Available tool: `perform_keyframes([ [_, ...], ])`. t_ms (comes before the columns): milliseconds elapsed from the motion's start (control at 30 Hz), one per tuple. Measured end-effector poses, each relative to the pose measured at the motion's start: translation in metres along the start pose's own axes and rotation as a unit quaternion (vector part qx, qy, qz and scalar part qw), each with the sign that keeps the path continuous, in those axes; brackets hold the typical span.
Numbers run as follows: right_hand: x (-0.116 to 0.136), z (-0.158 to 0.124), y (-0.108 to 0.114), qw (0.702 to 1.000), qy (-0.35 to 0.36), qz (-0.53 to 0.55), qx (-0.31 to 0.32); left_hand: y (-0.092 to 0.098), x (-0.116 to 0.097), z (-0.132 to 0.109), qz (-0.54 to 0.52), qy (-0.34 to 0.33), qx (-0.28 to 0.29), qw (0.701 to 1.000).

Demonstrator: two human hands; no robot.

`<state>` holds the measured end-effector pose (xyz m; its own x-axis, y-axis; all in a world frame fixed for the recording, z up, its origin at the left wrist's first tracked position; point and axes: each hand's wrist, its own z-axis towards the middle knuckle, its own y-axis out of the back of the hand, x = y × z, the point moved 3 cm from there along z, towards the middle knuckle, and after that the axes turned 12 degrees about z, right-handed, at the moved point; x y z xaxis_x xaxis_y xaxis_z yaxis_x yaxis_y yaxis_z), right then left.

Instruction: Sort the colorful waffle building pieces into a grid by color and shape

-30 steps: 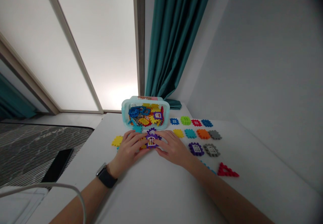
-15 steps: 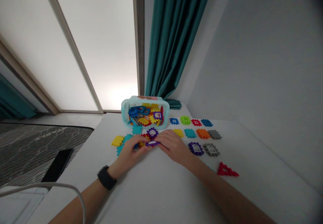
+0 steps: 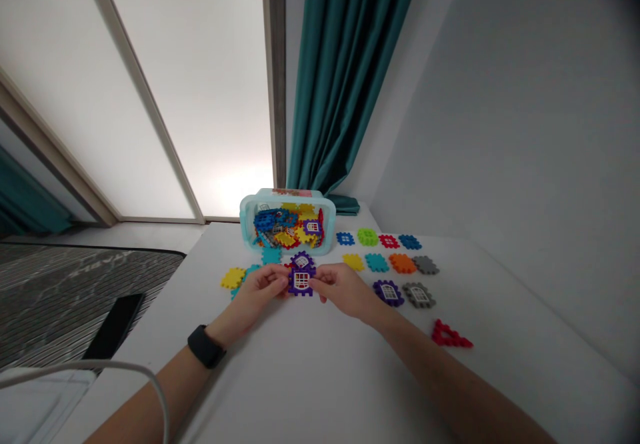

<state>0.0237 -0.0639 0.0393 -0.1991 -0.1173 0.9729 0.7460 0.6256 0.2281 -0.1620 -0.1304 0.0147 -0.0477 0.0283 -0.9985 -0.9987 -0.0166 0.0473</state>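
Observation:
A purple window block (image 3: 301, 291) with a white lattice stands upright between my hands, its face turned toward me. My left hand (image 3: 264, 285) pinches its left edge between thumb and fingers. On the opposite edge, my right hand (image 3: 341, 289) grips it the same way. Just behind it lies another purple window block (image 3: 301, 259), partly covered. To the left are a yellow notched block (image 3: 233, 278) and turquoise blocks (image 3: 271, 256), some hidden behind my left hand. A bit of red shows behind the held piece.
A light-blue tub (image 3: 245, 227) lies on its side at the back, full of mixed blocks. Rows of notched blocks, including an orange one (image 3: 403, 264) and a grey window block (image 3: 419, 295), lie to the right. A red triangle (image 3: 451, 335) is nearer. A cable (image 3: 115, 365) crosses the lower left.
The purple window block has tipped up from lying nearly edge-on to facing me. My hands have moved slightly apart and now hold it by its two sides.

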Motion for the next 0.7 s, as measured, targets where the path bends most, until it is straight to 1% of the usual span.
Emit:
perform_keyframes([
  [167,0.003,-0.001,0.000,1.000,-0.007,0.001,0.027,0.000,0.002,0.001,0.021,0.011,-0.008,1.000],
  [367,0.002,0.002,0.004,1.000,0.004,0.019,0.012,0.001,0.004,0.002,-0.019,0.036,-0.013,0.999],
  [600,-0.005,0.003,0.003,0.999,-0.010,0.033,0.027,0.000,0.003,0.001,-0.053,0.042,-0.012,0.998],
  [700,-0.006,0.002,0.002,0.999,-0.016,0.029,0.024,0.000,0.004,0.002,-0.042,0.036,-0.012,0.998],
])
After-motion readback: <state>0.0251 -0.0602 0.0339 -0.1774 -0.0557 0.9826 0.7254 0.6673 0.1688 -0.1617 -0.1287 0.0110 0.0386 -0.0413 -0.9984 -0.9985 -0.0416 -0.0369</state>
